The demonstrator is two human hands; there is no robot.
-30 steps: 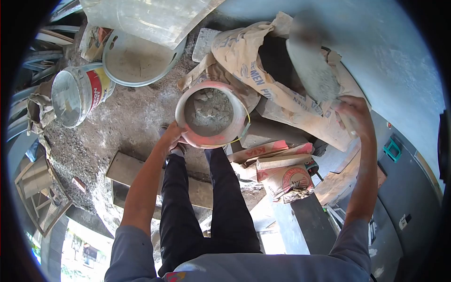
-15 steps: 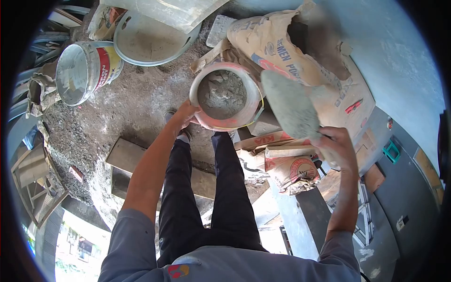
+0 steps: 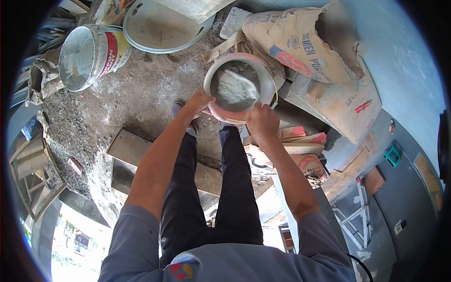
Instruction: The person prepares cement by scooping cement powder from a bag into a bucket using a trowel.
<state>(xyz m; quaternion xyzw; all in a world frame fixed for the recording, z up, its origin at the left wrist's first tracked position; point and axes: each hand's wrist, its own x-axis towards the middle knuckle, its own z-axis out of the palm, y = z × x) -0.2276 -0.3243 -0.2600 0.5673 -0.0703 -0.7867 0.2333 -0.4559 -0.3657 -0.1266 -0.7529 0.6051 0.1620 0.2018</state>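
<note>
My left hand (image 3: 199,102) grips the near left rim of a pinkish round bucket (image 3: 224,112) that holds grey cement powder. My right hand (image 3: 263,123) is shut on the handle of a trowel (image 3: 236,87). The trowel's blade, coated in pale cement, lies inside the bucket over the powder. An open brown paper cement bag (image 3: 305,47) stands just right of the bucket, its dark mouth at the top right. My legs in dark trousers stand below the bucket.
A white paint bucket with a red and yellow label (image 3: 91,49) lies tipped at the upper left. A round metal basin (image 3: 164,23) sits at the top. A wooden plank (image 3: 127,152) lies by my feet. Torn cement sacks (image 3: 305,162) lie to the right on the dusty ground.
My right hand swung the trowel from the open cement bag across to the left and down into the bucket. My left hand kept its hold on the bucket rim.
</note>
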